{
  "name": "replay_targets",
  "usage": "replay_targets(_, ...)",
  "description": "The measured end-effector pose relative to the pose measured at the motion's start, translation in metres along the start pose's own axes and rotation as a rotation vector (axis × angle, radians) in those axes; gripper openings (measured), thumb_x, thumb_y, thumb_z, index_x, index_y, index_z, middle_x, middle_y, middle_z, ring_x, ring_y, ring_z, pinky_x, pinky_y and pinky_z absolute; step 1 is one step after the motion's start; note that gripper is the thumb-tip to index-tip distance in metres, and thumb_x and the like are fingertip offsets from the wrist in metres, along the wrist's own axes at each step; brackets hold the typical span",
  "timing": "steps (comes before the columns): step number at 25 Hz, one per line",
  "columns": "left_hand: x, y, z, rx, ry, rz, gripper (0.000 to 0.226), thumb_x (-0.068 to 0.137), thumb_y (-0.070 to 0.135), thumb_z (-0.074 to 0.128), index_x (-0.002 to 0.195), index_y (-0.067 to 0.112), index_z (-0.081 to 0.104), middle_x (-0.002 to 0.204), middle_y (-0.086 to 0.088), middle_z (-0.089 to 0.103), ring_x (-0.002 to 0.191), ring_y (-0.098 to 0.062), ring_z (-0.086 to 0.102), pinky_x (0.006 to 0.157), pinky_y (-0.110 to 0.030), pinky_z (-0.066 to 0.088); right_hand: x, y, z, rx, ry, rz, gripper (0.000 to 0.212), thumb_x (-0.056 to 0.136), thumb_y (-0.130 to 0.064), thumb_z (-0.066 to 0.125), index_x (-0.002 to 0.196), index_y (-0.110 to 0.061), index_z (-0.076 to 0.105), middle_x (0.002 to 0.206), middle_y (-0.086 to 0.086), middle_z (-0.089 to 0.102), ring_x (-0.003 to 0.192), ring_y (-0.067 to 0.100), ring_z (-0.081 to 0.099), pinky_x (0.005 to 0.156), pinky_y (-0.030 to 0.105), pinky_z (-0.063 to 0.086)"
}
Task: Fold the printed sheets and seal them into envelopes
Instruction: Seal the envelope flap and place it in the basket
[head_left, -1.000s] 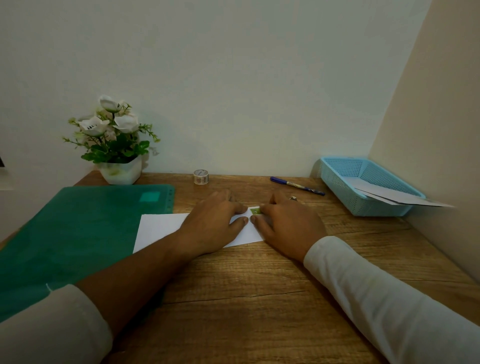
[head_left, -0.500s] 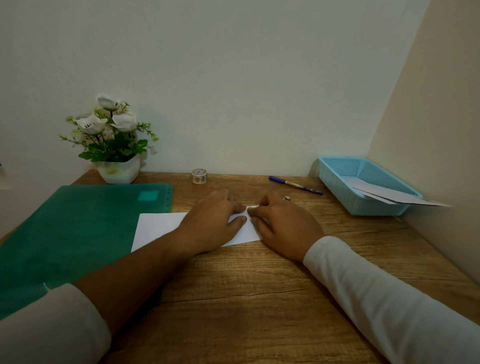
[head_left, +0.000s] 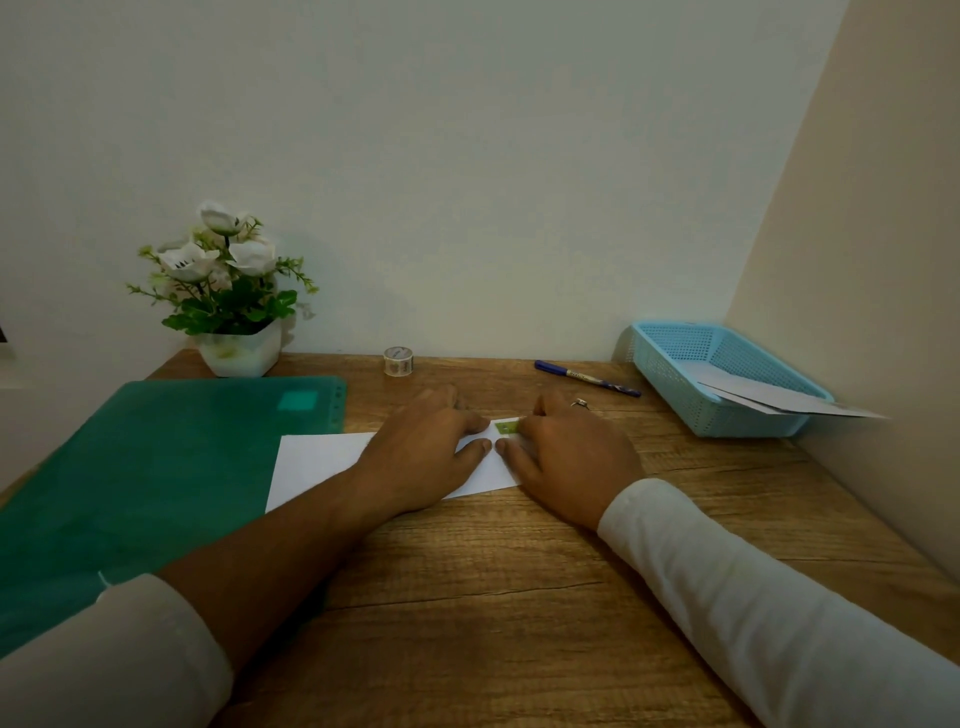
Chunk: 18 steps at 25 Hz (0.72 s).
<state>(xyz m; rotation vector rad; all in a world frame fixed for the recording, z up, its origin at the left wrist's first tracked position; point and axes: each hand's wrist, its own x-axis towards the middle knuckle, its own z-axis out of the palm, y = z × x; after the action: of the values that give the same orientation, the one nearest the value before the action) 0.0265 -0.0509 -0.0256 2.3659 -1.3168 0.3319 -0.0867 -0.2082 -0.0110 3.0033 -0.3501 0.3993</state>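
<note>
Fingers (head_left: 467, 425) of left hand (head_left: 426, 452) straight, flat, close together, pressing down on white paper (head_left: 322, 462). Right hand (head_left: 571, 457) same: fingers extended and flat on the paper's right end, nothing gripped. Thumb tips of both hands nearly meet, with a small gap between them.

Nearest: two pale sleeves, the left sleeve (head_left: 104, 654) pushed up the forearm, the right sleeve (head_left: 779, 613) down to the wrist. Both arms lie over the wooden desk (head_left: 519, 597).

White paper lies flat on the desk at centre, long side running left-right. Folded sheet or envelope: cannot tell. Its left end overlaps the edge of a green folder (head_left: 156, 467), which lies flat on the left. Small green sticker (head_left: 506, 427) sits on the paper's far edge, just beside the right fingertips. Ring (head_left: 580, 402) on a right-hand finger.

Further back: tape roll (head_left: 398, 360) upright near the wall, blue pen (head_left: 587, 378) lying right of it, well apart. Blue basket (head_left: 727, 415) in the far right corner, with flat envelopes (head_left: 769, 397) inside, one corner sticking out over the rim. White flowers in a pot (head_left: 239, 348) at far left against the wall.
</note>
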Motion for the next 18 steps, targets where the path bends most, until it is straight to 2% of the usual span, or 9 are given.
replay_targets(3,0.001,0.001,-0.001,0.026,-0.014,-0.001,0.043,0.101,0.045,0.052,0.138,0.026,0.060,0.112,0.004,0.057,0.106,-0.012,0.045,0.084,-0.029,0.041,-0.006,-0.001,-0.002,0.070,0.024,-0.061,0.045,0.103,-0.055,0.043,0.113,-0.022,0.072,0.119,-0.003,0.056,0.095,0.014,0.058,0.074,0.030,0.050)
replay_targets(6,0.000,0.004,-0.007,0.060,-0.070,0.012,0.046,0.100,0.048,0.051,0.140,0.026,0.059,0.117,0.003,0.057,0.106,-0.010,0.043,0.084,-0.027,0.038,-0.011,0.001,-0.001,0.235,0.029,-0.074,0.037,0.101,-0.052,0.050,0.118,-0.027,0.070,0.119,-0.007,0.057,0.101,0.013,0.057,0.079,0.031,0.050)
replay_targets(8,-0.002,0.002,-0.024,0.086,-0.168,-0.007,0.054,0.096,0.057,0.054,0.140,0.025,0.055,0.127,0.001,0.056,0.113,-0.013,0.047,0.091,-0.031,0.044,-0.013,0.003,0.000,0.311,0.027,-0.037,0.036,0.099,-0.055,0.053,0.123,-0.030,0.066,0.122,-0.009,0.057,0.105,0.012,0.056,0.081,0.029,0.048)
replay_targets(11,-0.005,-0.015,-0.066,0.185,-0.403,-0.151,0.080,0.082,0.075,0.060,0.143,0.025,0.045,0.140,-0.001,0.052,0.119,-0.020,0.051,0.095,-0.035,0.047,-0.012,0.005,0.000,0.350,0.028,-0.003,0.038,0.096,-0.058,0.057,0.125,-0.034,0.062,0.127,-0.011,0.055,0.108,0.012,0.055,0.083,0.030,0.049)
replay_targets(14,-0.015,-0.031,-0.096,0.189,-0.553,-0.314,0.089,0.073,0.074,0.070,0.140,0.022,0.046,0.131,0.002,0.056,0.111,-0.017,0.055,0.094,-0.033,0.049,-0.013,0.003,0.000,0.367,0.040,0.009,0.047,0.093,-0.063,0.058,0.129,-0.033,0.057,0.131,-0.011,0.055,0.112,0.014,0.057,0.086,0.034,0.053)
replay_targets(16,-0.018,-0.039,-0.099,0.144,-0.580,-0.361,0.082,0.071,0.071,0.075,0.133,0.024,0.050,0.117,0.007,0.055,0.108,-0.016,0.054,0.093,-0.033,0.048,-0.013,0.002,-0.001,0.362,0.017,0.052,0.057,0.091,-0.067,0.059,0.135,-0.033,0.052,0.137,-0.010,0.054,0.118,0.016,0.055,0.089,0.036,0.053)
replay_targets(18,-0.019,-0.045,-0.097,0.080,-0.581,-0.363,0.070,0.071,0.067,0.078,0.122,0.026,0.056,0.106,0.011,0.054,0.101,-0.013,0.055,0.085,-0.030,0.047,-0.014,0.000,-0.003,0.381,-0.014,0.101,0.065,0.087,-0.069,0.062,0.139,-0.032,0.048,0.141,-0.008,0.053,0.124,0.018,0.053,0.093,0.039,0.053)
